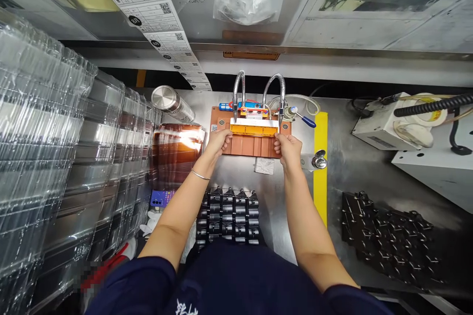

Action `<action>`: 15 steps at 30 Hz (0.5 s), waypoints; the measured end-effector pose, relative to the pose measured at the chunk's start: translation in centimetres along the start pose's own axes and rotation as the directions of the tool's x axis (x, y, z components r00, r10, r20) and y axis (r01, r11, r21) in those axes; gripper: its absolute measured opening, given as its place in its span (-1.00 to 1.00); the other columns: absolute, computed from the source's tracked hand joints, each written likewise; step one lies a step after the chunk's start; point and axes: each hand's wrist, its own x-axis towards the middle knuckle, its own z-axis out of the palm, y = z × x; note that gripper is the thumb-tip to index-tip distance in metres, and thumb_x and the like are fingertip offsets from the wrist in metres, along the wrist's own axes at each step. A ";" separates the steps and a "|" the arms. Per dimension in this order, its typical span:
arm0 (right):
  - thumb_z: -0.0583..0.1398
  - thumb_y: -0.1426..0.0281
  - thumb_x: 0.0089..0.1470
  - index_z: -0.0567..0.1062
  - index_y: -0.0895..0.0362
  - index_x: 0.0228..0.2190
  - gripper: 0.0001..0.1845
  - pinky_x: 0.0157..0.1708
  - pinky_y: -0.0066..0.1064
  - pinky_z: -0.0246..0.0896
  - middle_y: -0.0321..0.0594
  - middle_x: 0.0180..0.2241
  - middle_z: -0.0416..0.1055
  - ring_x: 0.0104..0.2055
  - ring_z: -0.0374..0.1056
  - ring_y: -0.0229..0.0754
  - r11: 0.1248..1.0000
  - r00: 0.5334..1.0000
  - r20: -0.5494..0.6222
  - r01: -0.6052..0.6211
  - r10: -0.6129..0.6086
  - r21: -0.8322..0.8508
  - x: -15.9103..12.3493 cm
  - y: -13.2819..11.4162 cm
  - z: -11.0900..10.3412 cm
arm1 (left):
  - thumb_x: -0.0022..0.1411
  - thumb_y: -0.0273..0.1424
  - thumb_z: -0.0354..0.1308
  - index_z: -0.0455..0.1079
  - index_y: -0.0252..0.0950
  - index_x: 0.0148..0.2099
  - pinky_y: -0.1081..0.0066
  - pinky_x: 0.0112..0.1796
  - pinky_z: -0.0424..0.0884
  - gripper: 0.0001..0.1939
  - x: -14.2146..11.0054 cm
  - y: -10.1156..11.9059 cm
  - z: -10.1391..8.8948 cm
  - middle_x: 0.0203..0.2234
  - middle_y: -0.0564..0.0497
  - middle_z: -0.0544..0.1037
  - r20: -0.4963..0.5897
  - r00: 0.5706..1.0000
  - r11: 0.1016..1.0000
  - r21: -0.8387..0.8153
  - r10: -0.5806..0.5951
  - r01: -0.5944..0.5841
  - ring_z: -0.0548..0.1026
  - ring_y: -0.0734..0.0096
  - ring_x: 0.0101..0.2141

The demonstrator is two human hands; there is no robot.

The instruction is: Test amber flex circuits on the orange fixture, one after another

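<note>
An orange strip with rows of dark marks stretches between my two hands over a brown fixture block. My left hand pinches its left end, and my right hand pinches the right end. A white bar lies along the strip's far edge. Two bent metal gooseneck tubes arch down to the fixture, their tips near the strip's ends. Behind it sits a blue cylinder-like part, and to the right a lever with a dark blue handle.
Clear plastic trays are stacked high at my left. A steel flask and amber sheets lie beside the fixture. Black parts stand in rows near my body; more black parts lie right, past yellow tape.
</note>
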 end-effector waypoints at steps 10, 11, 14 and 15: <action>0.36 0.47 -0.15 0.36 0.18 -0.67 -0.73 -0.87 -0.64 0.07 -0.35 -0.80 0.34 -0.82 0.20 -0.38 0.987 0.982 0.099 -0.162 0.162 0.002 0.2 -1.5 -0.8 | -0.08 -0.39 0.19 0.35 -0.31 -0.53 0.58 -0.75 -0.06 -0.89 0.0 -0.3 0.0 -0.84 0.17 0.25 0.010 0.999 1.000 0.004 0.030 -0.030 0.12 0.65 -0.81; 0.36 0.47 -0.15 0.37 0.18 -0.67 -0.73 -0.87 -0.64 0.08 -0.35 -0.80 0.34 -0.82 0.21 -0.38 0.986 0.981 0.104 -0.165 0.164 0.000 0.2 -1.5 -0.9 | -0.08 -0.39 0.19 0.35 -0.31 -0.53 0.58 -0.75 -0.07 -0.89 0.0 -0.3 0.0 -0.84 0.18 0.24 0.009 0.999 0.999 0.002 0.032 -0.032 0.12 0.65 -0.81; 0.36 0.46 -0.12 0.37 0.18 -0.66 -0.73 -0.87 -0.65 0.09 -0.34 -0.80 0.35 -0.82 0.22 -0.38 0.987 0.980 0.114 -0.163 0.162 -0.007 0.1 -1.3 -0.9 | -0.07 -0.41 0.20 0.33 -0.31 -0.55 0.59 -0.76 -0.08 -0.88 0.0 -0.3 0.0 -0.84 0.18 0.25 0.001 0.999 0.999 -0.005 0.039 -0.039 0.11 0.67 -0.82; 0.35 0.46 -0.10 0.37 0.18 -0.66 -0.72 -0.87 -0.65 0.09 -0.34 -0.80 0.35 -0.82 0.22 -0.38 0.987 0.981 0.115 -0.157 0.158 -0.011 0.1 -1.2 -0.9 | -0.07 -0.41 0.20 0.32 -0.31 -0.56 0.59 -0.76 -0.07 -0.87 0.0 -0.3 0.0 -0.84 0.18 0.25 -0.001 0.999 0.999 -0.007 0.041 -0.041 0.11 0.67 -0.82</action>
